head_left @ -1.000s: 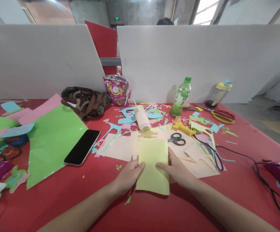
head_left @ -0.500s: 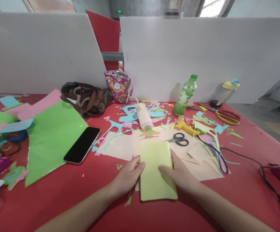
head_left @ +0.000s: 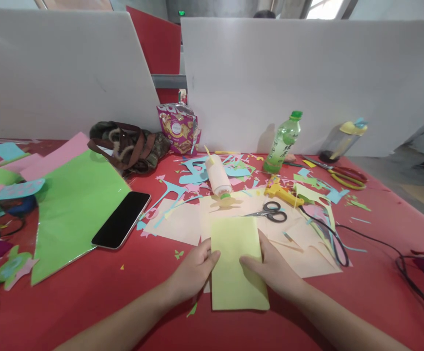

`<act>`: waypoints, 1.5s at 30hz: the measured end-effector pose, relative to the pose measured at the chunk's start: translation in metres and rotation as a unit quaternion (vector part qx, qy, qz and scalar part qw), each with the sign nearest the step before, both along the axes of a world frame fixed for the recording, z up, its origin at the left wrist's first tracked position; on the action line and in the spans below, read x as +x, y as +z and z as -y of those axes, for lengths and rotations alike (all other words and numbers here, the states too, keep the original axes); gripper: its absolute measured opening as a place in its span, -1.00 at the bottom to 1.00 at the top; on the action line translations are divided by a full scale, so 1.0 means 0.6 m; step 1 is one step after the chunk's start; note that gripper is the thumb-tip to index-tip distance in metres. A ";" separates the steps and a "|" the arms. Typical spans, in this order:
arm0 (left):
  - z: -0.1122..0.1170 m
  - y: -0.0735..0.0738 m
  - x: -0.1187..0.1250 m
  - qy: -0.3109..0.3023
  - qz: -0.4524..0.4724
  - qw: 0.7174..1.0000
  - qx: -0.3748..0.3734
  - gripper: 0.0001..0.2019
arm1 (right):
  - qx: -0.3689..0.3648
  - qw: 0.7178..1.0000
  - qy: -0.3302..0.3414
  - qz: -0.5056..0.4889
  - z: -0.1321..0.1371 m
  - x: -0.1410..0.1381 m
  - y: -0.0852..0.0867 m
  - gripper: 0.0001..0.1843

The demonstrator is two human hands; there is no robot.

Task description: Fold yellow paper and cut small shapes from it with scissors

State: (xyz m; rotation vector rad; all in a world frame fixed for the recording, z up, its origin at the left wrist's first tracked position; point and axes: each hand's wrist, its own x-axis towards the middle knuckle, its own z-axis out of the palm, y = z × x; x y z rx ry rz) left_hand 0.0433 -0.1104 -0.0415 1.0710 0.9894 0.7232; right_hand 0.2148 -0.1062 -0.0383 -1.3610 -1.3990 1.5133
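Note:
Between my two hands is a folded sheet of yellow paper (head_left: 235,287), standing upright lengthwise above the red table. My left hand (head_left: 197,263) pinches its left edge with the thumb on the front. On the right edge, my right hand (head_left: 270,263) grips it, thumb lying across the face and fingers hidden behind. Just beyond the paper's top lie black-handled scissors (head_left: 275,212) on cream sheets (head_left: 292,258). Farther back, a cream paper-wrapped cylinder (head_left: 218,175) with a green tip lies tilted among cut paper scraps (head_left: 193,170).
A yellow glue gun (head_left: 283,192) with a black cord lies right of centre. Behind stand a green bottle (head_left: 283,141) and a snack bag (head_left: 178,127). Red-and-yellow-handled shears (head_left: 349,176) lie at right. A phone (head_left: 121,219) rests on green sheets (head_left: 76,204) at left, near a camouflage bag (head_left: 134,148).
The yellow paper sits slightly lower in view, still held by both hands. The whole view has shifted a little; the table objects have otherwise stayed put.

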 end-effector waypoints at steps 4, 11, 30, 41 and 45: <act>0.000 0.002 0.002 -0.008 0.010 1.000 -0.016 -0.72 | -0.001 1.000 0.003 0.004 0.001 0.002 -0.003 -0.52; -0.001 -0.002 0.000 -0.009 -0.005 1.000 0.020 -0.72 | -0.002 1.000 0.000 0.008 0.001 0.002 -0.003 -0.49; -0.014 -0.006 -0.027 -0.009 -0.118 0.989 0.084 -0.67 | -0.016 1.000 -0.026 0.001 -0.015 0.012 -0.010 -0.82; -0.014 0.002 -0.027 -0.013 -0.183 0.976 0.112 -0.67 | -0.003 1.000 -0.003 0.023 -0.020 0.019 -0.012 -0.77; -0.010 0.005 -0.024 -0.035 -0.185 0.974 0.128 -0.68 | -0.009 0.999 -0.015 0.048 -0.021 0.017 -0.008 -0.77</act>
